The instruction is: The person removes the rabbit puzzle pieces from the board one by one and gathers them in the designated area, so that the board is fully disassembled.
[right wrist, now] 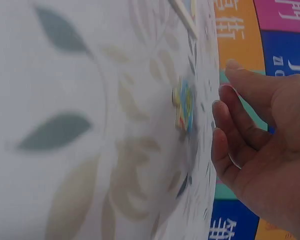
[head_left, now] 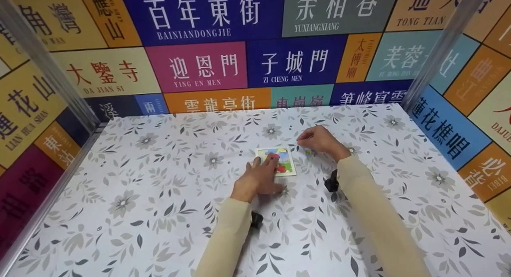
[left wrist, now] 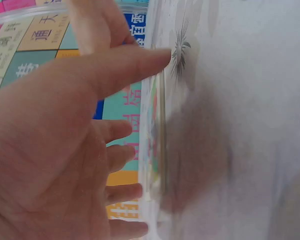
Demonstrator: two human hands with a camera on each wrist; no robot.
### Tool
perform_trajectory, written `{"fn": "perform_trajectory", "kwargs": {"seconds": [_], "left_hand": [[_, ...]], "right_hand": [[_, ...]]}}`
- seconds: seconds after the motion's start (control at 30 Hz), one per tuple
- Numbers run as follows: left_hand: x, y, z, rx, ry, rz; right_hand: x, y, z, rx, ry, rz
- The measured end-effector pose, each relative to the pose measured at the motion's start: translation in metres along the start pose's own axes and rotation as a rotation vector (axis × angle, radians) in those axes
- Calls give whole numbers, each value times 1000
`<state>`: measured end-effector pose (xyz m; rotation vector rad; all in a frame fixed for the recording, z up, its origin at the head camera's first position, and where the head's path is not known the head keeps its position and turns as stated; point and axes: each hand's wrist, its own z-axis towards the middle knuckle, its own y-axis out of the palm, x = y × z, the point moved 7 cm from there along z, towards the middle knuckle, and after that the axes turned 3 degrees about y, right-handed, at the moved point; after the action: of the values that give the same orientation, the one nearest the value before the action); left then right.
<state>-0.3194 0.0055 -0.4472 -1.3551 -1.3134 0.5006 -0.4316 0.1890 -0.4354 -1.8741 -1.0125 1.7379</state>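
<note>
A small square jigsaw puzzle (head_left: 289,165) with a pale border and a bright picture with red, blue and green lies on the table. Over its left part reaches my left hand (head_left: 257,179), fingers spread and thumb apart; they hide some of the picture. The left wrist view shows the puzzle edge-on (left wrist: 163,135) beyond the thumb. To the right of the puzzle lies a loose jigsaw piece (right wrist: 184,107), blue, yellow and red. My right hand (head_left: 319,140) hovers just beyond it, fingers loosely bent, thumb apart from them, nothing between.
A white tablecloth (head_left: 159,213) with grey leaves and flowers covers the table. Panels with coloured sign prints (head_left: 199,65) stand behind and at both sides. Clear posts (head_left: 435,41) rise at the back corners. Each wrist carries a small black camera (head_left: 256,220).
</note>
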Motion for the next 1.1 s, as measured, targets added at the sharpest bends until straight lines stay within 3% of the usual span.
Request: {"fn": "perform_trajectory", "kwargs": {"seconds": [0.2,0.47,0.73,1.1], "left_hand": [[21,0,5,33,78,57],[25,10,9,-27,46,86],[22,16,10,-23,30,120],[24,17,17,-20,13,116]], "right_hand": [[-23,13,6,4,-56,17],[-37,41,12,-75,-124,-1],[-34,64,17,-151,-39,48],[-37,65,17,-203,-48,23]]}}
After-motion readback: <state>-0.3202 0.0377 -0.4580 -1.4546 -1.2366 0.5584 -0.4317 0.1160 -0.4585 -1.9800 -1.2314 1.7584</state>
